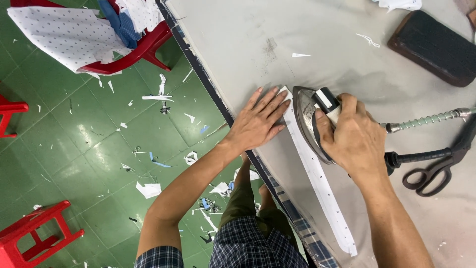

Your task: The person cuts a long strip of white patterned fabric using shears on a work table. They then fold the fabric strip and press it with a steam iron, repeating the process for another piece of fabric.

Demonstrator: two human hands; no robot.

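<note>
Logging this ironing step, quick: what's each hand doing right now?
Left hand: open, flat on the long white fabric strip, holding nothing.
Right hand: closed around the handle of the metal steam iron.

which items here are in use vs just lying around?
In use:
- iron, gripped by right hand
- white fabric strip, pinned flat by left hand
- pressing table

Lying about:
- black scissors
- dark block
- scraps on green floor
- red chair with dotted cloth
- red stool
</note>
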